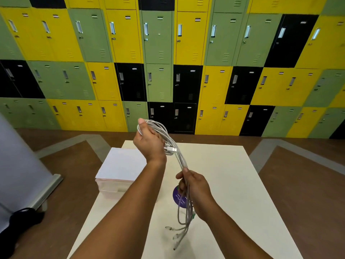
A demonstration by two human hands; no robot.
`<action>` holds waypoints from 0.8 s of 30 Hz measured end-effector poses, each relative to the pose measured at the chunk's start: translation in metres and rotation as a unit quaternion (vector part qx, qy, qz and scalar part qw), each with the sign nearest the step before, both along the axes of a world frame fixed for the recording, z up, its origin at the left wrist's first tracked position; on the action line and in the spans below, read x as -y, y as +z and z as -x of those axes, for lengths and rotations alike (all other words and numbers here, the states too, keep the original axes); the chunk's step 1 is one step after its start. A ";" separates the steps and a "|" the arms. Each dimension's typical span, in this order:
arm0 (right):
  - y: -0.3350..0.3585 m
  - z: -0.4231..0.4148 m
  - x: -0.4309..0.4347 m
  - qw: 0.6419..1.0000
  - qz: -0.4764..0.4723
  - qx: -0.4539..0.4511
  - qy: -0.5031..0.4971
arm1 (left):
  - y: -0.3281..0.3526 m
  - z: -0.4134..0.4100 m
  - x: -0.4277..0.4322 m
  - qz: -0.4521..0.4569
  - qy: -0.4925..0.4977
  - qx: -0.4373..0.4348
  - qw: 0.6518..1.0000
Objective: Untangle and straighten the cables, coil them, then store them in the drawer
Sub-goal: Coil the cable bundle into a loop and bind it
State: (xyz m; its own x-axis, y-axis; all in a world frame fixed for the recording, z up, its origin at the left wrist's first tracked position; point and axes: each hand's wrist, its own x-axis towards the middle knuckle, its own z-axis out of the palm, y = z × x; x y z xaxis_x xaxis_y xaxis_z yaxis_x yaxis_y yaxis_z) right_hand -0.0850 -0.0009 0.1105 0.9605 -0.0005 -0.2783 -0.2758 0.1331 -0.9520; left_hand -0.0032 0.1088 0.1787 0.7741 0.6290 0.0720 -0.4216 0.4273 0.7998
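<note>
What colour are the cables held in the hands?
The cables are white to pale grey, best seen in the head view.

Lockers (190,38) bkgd; purple disc (177,195) on tbl (233,184)

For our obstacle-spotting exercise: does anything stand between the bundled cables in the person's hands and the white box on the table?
Nothing visible does. The left hand and right hand grip the cables in the air above the table; the white box sits left of them. Whether it is open is hidden.
</note>
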 end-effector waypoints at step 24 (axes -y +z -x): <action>0.057 -0.013 0.013 0.854 0.409 0.020 0.321 | -0.051 0.022 0.004 -0.468 -0.426 -0.050 0.773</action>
State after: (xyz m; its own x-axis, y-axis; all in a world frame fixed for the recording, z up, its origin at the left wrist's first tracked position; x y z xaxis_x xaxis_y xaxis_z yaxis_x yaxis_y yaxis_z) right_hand -0.0720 -0.0139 0.1678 0.8450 0.3511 -0.4033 -0.0068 -0.7472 -0.6646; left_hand -0.0255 0.1043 0.1272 0.9095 -0.4034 0.1001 -0.2226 -0.2692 0.9370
